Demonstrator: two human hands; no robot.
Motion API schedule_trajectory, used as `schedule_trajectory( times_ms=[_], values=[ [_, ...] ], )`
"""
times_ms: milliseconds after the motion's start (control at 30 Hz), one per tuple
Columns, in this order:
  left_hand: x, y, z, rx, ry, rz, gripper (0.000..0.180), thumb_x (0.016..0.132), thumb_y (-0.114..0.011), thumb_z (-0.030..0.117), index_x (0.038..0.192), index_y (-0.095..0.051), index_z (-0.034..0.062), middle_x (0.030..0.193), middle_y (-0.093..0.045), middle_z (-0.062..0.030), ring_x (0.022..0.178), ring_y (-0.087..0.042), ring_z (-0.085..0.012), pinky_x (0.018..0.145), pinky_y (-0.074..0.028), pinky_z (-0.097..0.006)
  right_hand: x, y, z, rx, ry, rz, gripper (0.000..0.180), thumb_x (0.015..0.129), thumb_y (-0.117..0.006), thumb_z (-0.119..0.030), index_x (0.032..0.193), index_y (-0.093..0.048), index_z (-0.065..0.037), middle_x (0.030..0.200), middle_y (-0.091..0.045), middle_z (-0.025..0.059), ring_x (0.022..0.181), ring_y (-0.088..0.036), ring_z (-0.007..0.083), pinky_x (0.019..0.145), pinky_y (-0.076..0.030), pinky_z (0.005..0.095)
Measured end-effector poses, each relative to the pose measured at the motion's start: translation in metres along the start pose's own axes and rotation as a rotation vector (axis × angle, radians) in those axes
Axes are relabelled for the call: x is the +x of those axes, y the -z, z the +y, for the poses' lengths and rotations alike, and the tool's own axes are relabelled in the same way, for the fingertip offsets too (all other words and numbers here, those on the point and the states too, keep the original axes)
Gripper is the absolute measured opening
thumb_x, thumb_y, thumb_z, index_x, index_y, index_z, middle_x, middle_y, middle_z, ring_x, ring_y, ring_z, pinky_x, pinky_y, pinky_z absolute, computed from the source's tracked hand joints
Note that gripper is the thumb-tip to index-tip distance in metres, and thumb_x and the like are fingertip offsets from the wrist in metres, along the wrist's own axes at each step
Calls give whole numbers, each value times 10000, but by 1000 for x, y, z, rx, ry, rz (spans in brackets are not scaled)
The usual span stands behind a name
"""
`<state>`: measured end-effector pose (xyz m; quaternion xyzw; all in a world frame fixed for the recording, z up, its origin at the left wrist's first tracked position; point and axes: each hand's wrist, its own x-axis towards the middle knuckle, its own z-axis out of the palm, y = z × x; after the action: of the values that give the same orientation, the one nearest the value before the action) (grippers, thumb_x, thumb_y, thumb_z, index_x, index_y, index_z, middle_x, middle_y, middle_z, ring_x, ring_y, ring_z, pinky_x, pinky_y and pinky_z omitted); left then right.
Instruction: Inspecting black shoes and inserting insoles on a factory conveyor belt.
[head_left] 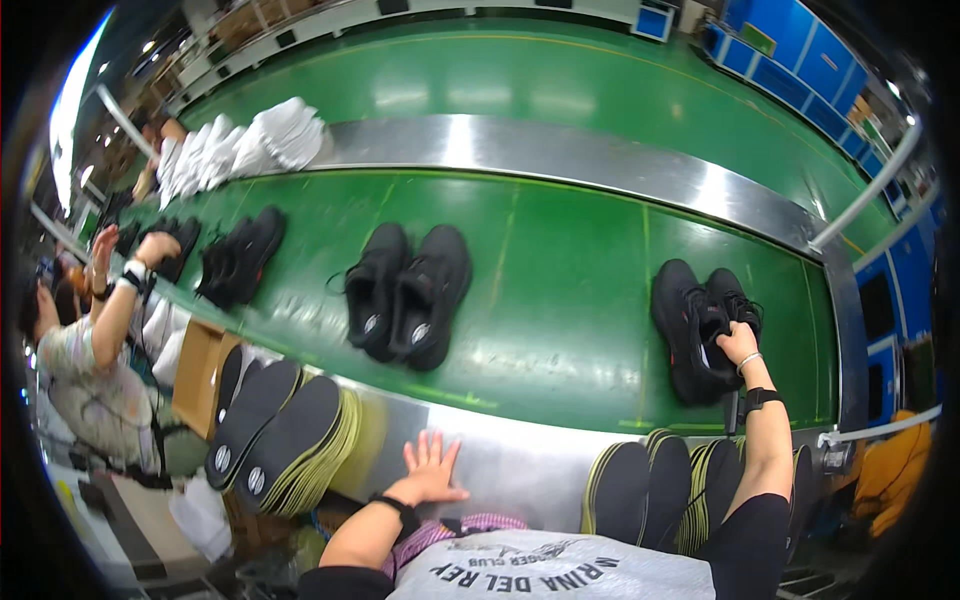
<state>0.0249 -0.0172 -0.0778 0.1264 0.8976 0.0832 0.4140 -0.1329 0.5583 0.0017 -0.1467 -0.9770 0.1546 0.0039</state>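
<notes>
My right hand [741, 344] reaches onto the green conveyor belt and grips the heel of a black sneaker [733, 292]. Its mate, another black sneaker [683, 310], lies close against it on the left. My left hand [432, 473] rests with fingers spread on the metal edge [510, 465] of the conveyor and holds nothing. To its left are stacks of black insoles [295, 440] with yellow-green edges. More insoles [650, 480] stand under and beside my right forearm.
A second pair of black sneakers [405, 295] stands mid-belt, with more shoes [243, 255] farther left. White paper bundles [250, 140] lie on the far metal ledge [560, 155]. A co-worker [100, 370] reaches over the belt at left, near a cardboard box [203, 375].
</notes>
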Motion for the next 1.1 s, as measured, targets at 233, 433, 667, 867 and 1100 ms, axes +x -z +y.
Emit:
schedule_trajectory(
  times_ms=[233,433,667,867,1100],
  values=[
    [-9,54,27,-414,-95,3,1030,658,-580,618,1384,-78,89,1408,55,-257,1295,69,-429,1010,-86,-547,-69,32,-156,695,-54,-243,229,678,-549,-100,826,-583,72,740,-618,84,691,-572,170,640,-450,292],
    [-46,84,65,-1230,-702,335,1118,661,-687,490,1360,65,47,1392,-9,-244,1306,-25,-351,1056,-89,-430,-181,23,-284,340,240,-309,280,696,-536,-156,852,-563,75,776,-600,194,718,-589,283,669,-463,340],
    [-86,12,7,-1601,-295,150,1079,594,-644,-1,1343,129,72,1264,-333,-191,1110,-430,-245,864,-413,-307,-325,-69,-340,135,225,-434,391,732,-594,-310,880,-525,45,952,-459,339,835,-515,448,767,-444,425],
    [-84,-25,-42,-1611,-390,412,628,686,-417,-86,1295,-309,21,1127,-498,-99,1019,-502,-179,866,-411,-286,-380,-73,-323,289,389,-149,143,754,-586,-191,791,-593,-53,763,-570,101,753,-564,278,664,-459,366],
    [-96,15,-52,-1088,-176,650,641,688,-481,31,1285,-266,-60,1224,-375,-270,1150,-384,-335,977,-293,-348,-363,-86,-292,292,185,66,620,659,-685,-201,1194,-406,-59,1103,-461,163,1007,-482,310,864,-402,361]
  ],
)
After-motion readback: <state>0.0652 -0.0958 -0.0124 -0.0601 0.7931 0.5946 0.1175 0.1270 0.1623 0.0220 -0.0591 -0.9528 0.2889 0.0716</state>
